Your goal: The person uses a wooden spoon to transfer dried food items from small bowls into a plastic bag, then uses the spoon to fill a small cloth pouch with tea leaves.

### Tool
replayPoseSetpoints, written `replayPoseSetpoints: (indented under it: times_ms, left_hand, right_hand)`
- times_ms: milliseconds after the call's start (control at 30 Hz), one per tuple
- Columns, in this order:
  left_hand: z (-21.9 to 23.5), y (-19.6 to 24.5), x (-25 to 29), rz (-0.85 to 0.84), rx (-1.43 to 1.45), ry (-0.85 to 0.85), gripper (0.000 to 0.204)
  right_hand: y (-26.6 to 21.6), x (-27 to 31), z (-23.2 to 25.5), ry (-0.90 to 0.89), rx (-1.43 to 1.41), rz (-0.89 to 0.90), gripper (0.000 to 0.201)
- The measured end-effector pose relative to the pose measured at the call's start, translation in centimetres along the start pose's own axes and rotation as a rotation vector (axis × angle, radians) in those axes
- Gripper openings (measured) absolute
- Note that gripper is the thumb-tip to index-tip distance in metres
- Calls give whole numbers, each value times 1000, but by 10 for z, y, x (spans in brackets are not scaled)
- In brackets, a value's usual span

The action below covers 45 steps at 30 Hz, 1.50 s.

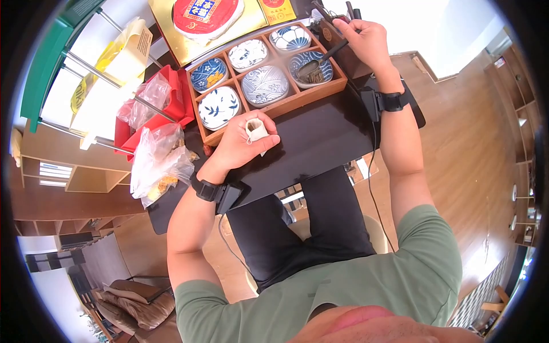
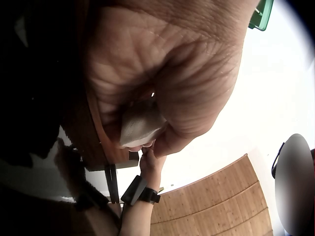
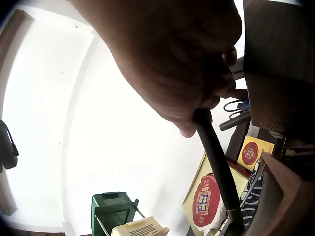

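Note:
My left hand (image 1: 240, 146) grips a small cream cloth pouch (image 1: 255, 129) with its mouth facing up, over the front edge of a divided wooden tray (image 1: 309, 99). The pouch's lower part (image 2: 140, 127) shows between curled fingers in the left wrist view. In my right hand (image 1: 369, 44) is the dark handle (image 3: 219, 164) of a spoon (image 1: 309, 73). The spoon's bowl sits over the blue patterned dish (image 1: 327, 64) at the tray's front right, with dark bits in it. Patterned lidded-looking pots, such as the leaf one (image 1: 219, 107), fill the other compartments.
A red round wrapped cake (image 1: 209, 17) lies on a gold box (image 1: 171, 34) behind the tray. To the left are a red bin (image 1: 186, 97) and a clear plastic bag (image 1: 157, 166). A dark wooden holder (image 1: 331, 37) stands near my right hand.

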State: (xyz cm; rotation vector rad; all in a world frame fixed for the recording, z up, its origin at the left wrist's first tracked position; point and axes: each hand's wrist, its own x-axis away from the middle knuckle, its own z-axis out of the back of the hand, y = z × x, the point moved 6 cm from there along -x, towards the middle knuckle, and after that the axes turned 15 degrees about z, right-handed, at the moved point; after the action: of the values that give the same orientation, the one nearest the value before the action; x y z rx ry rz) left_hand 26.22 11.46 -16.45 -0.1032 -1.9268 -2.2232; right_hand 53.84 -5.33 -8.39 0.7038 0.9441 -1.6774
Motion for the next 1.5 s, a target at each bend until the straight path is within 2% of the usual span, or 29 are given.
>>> replayPoseSetpoints:
  times_ms: [33,67,133,333,433,767,833,967,1033,1133,1267,1333,1367,1500]
  left_hand:
    - [0,0,0,1,4,0,15]
    - [0,0,0,1,4,2,15]
    - [0,1,0,-5,-6,2,15]
    - [0,1,0,-12,-9,2,15]
    - [0,1,0,-12,-5,3,15]
    - [-1,-1,-1,-16,-9,-7,15]
    - [1,-3,-1,9,-22,-14,18]
    - [0,-3,-1,17,-5,-23,18]
    - [0,-2,0,4,13,-7,15]
    - [1,-2,-1,14,7,-9,14]
    - [-1,1,1,-8,7,-3,14]
    - [0,1,1,-21,13,5,14]
    - [0,2,1,-27,15,7,14]
    - [0,2,2,-16,11,-3,14]
  right_hand:
    - [-6,-2,6,115,-11,58,45]
    - [-8,-2,8,115,-13,59,45]
    - [-11,-3,12,3,60,21,38]
    - [-4,1,-2,-25,94,90,39]
    - [-7,2,-3,39,36,140,41]
    - [-4,4,-3,17,27,89,43]
    - [0,1,-4,-115,85,20,44]
    - [-2,3,-1,-185,49,22,40]
    - [-11,3,-1,-203,-108,77,29]
    - [-23,0,8,-259,-172,61,24]
    - [-25,4,12,-222,-181,71,20]
    - [-34,5,24,-116,-197,62,17]
    - [-40,6,26,-118,-195,69,17]
    - [-59,11,39,-61,-74,51,18]
